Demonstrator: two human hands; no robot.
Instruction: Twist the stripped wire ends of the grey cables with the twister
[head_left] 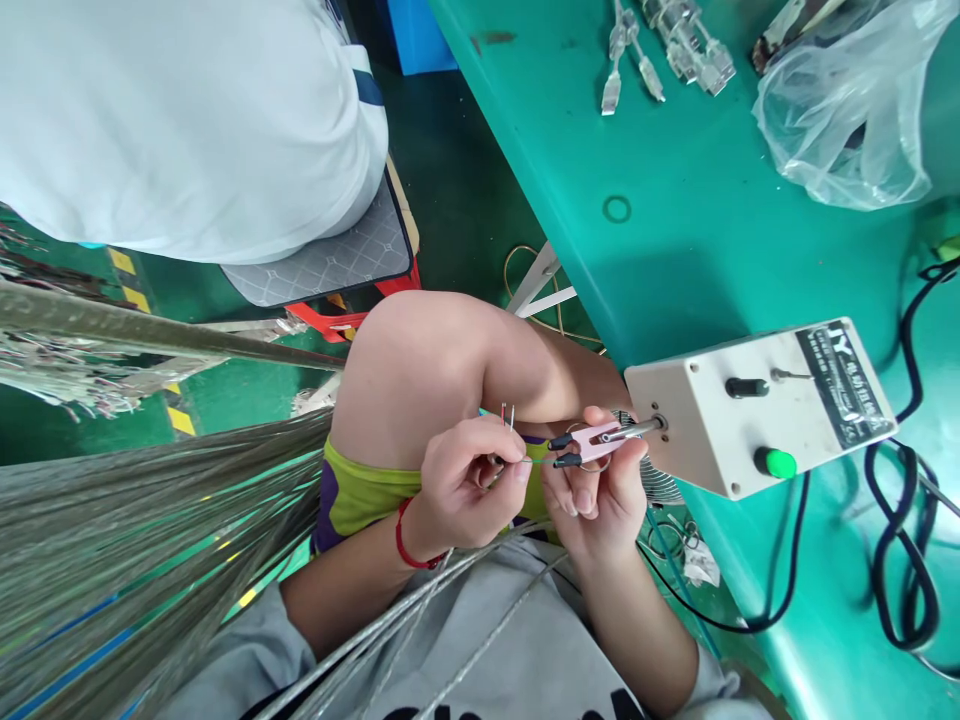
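My left hand (476, 480) is closed in a pinch on the end of a thin cable, with fine wires sticking out past the fingertips. A green wire (541, 461) runs from that pinch to the black tip of a pink clip (596, 440). The clip sits on a metal shaft (643, 427) coming out of a white wire-twisting machine (750, 410). Curled around the clip from below and behind, my right hand (600, 485) has its fingers and thumb on either side of it. Part of the grip is hidden behind the clip.
The machine stands on a green table (675, 260) at right, with a black cord (907, 560). Clear-plugged cables (690, 45) and a plastic bag (847, 120) lie farther back. Long grey cables (187, 530) hang at left. A person in white (187, 120) sits nearby on a stool.
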